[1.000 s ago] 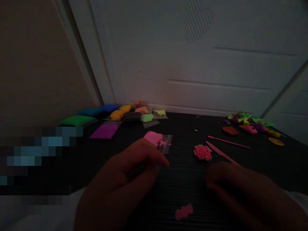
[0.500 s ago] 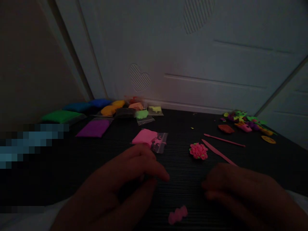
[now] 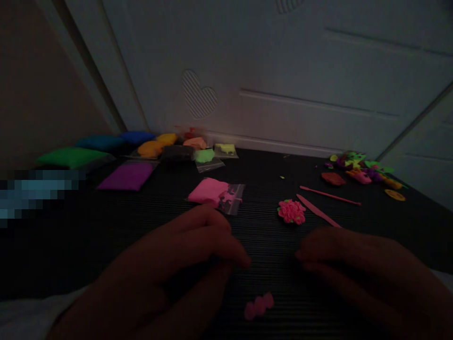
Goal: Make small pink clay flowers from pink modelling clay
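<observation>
My left hand rests at the lower left, loosely curled, with its index finger reaching past the thumb and nothing visible in it. At the lower right, my right hand has thumb and index finger close together; anything between them is hidden in the dark. A short row of joined flattened pink clay pieces lies between the hands. Beyond them sits a pink clay flower with green bits at its edge. A pink clay knife lies beside it, nearest my right hand. A thin pink modelling tool is behind the knife.
An open bag of pink clay lies beyond my left hand. A purple clay pack, a green pack and several other colours stand at the back left. Colourful clay pieces cluster at the back right. A white panel rises behind.
The view has tilted slightly down, so the things on the table sit a little higher in it. Both hands keep nearly the same pose, and the pink pieces lie as before.
</observation>
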Available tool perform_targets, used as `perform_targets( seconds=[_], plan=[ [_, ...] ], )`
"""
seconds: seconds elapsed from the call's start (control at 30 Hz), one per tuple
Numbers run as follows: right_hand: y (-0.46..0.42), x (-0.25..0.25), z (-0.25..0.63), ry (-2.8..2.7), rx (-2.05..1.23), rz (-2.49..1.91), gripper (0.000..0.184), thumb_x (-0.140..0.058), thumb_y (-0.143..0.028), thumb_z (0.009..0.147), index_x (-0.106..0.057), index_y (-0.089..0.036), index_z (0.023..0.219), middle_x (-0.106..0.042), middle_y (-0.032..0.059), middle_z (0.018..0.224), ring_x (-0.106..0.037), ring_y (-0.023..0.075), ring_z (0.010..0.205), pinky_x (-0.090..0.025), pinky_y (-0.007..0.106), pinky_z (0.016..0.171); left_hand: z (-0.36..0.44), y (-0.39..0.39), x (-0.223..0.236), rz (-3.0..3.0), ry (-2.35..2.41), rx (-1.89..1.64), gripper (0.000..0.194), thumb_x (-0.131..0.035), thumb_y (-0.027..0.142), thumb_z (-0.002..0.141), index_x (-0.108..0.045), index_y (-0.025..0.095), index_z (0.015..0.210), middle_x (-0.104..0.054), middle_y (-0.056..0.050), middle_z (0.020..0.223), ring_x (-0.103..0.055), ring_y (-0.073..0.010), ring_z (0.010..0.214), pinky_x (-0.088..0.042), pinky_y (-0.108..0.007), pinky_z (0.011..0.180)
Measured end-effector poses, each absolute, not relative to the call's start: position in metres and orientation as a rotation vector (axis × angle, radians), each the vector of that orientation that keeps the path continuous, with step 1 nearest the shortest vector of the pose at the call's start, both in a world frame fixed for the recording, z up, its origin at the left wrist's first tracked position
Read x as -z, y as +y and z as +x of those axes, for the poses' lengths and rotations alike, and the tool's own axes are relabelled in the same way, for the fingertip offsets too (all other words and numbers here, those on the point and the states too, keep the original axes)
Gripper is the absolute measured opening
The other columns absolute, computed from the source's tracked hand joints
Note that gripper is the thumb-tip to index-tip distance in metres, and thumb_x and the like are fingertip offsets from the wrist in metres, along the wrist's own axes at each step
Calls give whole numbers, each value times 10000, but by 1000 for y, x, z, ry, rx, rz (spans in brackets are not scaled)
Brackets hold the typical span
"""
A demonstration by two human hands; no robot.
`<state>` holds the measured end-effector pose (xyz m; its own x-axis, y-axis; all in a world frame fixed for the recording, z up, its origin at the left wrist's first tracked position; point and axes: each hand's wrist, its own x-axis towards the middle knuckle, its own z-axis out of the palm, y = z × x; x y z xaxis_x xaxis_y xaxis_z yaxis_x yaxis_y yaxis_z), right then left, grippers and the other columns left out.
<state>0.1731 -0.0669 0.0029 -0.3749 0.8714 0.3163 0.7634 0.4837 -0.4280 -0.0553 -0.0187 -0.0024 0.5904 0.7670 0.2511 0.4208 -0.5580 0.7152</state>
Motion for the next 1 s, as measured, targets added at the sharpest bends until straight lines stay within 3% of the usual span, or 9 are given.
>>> perform_targets(
  seconds=[0.23,0.43,0.53,0.67,0.73,0.83,1.0],
  plan=[
    [-68,3,170,-2102,-284,-1466,282,-514,-128,736,-551,-343,914,-642,-163,816,-592,2,702,-432,60,642,-51,-22,4,2220,1020,-781,252,-434,82,718,-531,312,758,-474,81,827,-484,-67,740,-379,-153,628],
    [-67,1,166,-2096,-518,-1515,46,-585,-194,693,-569,-238,690,-594,-86,616,-542,65,545,-408,168,485,-51,-23,0,2252,1049,-710,225,-422,113,725,-540,298,773,-504,63,813,-495,-79,726,-406,-157,623],
    [-66,1,167,-2073,-540,-1572,50,-580,-189,683,-561,-234,672,-577,-72,603,-525,77,528,-394,188,463,-50,-24,1,2255,1014,-707,249,-419,85,730,-538,296,789,-502,58,833,-498,-77,731,-406,-155,623],
    [-67,3,168,-2018,-518,-1494,122,-546,-160,712,-566,-274,749,-591,-96,690,-536,57,609,-409,170,551,-48,-24,3,2287,933,-749,281,-433,51,722,-530,306,787,-470,66,804,-480,-54,697,-385,-133,594],
    [-68,3,167,-2040,-521,-1476,63,-534,-200,736,-559,-251,709,-570,-89,640,-516,52,574,-390,168,523,-48,-24,3,2299,924,-729,280,-431,51,721,-529,306,780,-465,66,789,-478,-54,697,-384,-134,599],
    [-69,3,166,-2085,-551,-1482,130,-540,-281,741,-528,-207,634,-519,-66,563,-470,61,507,-342,190,452,-51,-23,2,2296,976,-663,236,-436,83,730,-529,297,767,-476,61,789,-489,-69,714,-394,-155,623],
    [-68,5,165,-2048,-559,-1447,95,-575,-125,698,-554,-210,736,-567,-51,685,-508,75,619,-369,192,537,-58,-24,1,2303,1020,-613,208,-431,113,753,-520,295,798,-477,51,843,-497,-91,758,-402,-178,643]
  ],
)
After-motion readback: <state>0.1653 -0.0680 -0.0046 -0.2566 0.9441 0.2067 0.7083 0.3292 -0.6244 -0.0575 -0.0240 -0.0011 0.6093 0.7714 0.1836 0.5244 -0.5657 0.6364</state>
